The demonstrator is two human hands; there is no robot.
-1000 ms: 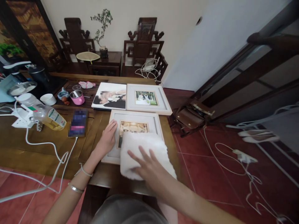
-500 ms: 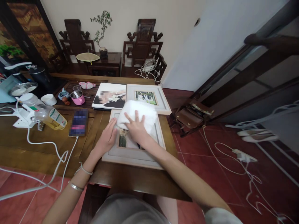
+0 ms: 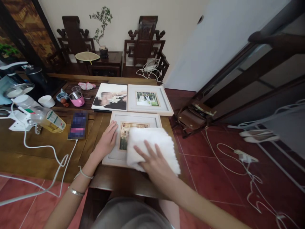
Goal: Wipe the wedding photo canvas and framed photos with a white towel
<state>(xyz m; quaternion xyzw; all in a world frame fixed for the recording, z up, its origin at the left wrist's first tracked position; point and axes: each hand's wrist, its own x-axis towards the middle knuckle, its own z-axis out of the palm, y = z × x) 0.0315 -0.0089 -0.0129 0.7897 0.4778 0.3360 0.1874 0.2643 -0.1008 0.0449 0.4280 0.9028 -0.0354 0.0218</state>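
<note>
Broadly, a wooden table point(image 3: 107, 179) bears most objects shown. Behind it, a dark pot point(image 3: 103, 52) contains a small tree point(image 3: 102, 27). The nearest picture frame point(image 3: 124, 140) lies at the table's right end, partly covered by a white cloth point(image 3: 150, 140). Beyond the right edge is a brown handbag point(image 3: 192, 119), contents indiscernible. At left, a clear bottle point(image 3: 43, 116) holds yellowish liquid in its lower part. The right hand point(image 3: 156, 162) rests on the cloth, fingers spread apart; the left hand point(image 3: 107, 140) lies along the frame's left side, fingers extended, close together. A pink mug point(image 3: 77, 101) contains a pale, slender item.
</note>
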